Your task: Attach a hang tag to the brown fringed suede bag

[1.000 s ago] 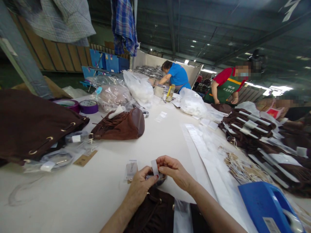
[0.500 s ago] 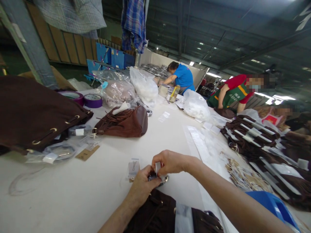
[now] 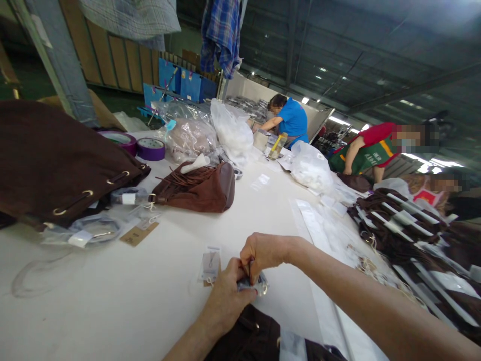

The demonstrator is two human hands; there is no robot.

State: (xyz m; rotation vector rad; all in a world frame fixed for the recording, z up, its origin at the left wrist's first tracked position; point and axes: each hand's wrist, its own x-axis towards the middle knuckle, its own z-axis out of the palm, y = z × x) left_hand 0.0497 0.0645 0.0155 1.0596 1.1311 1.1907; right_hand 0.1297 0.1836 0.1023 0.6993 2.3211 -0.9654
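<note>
My left hand (image 3: pixel 230 296) is closed around a small dark coiled strap (image 3: pixel 261 288) in clear plastic, with shiny metal at its right end. From above, my right hand (image 3: pixel 265 250) presses pinched fingertips against the wrapped strap; what they grip is hidden. Just under both hands lies a dark brown bag (image 3: pixel 244 335) with metal eyelets and a pale wrapping band (image 3: pixel 292 345), partly cut off by the frame. A small clear packet (image 3: pixel 211 263) with a brown tag rests left of my fingers.
At left sit a big brown bag (image 3: pixel 63 155), a wrapped coiled strap (image 3: pixel 99 231) and purple tape rolls (image 3: pixel 151 149). A brown fringed bag (image 3: pixel 205 188) lies ahead. Wrapped brown bags (image 3: pixel 398 210) pile up at right. Co-workers (image 3: pixel 291 120) stand across the table.
The white piece that stood up between my right fingertips no longer shows. Those fingers now bend down against the strap. The whole view has shifted slightly.
</note>
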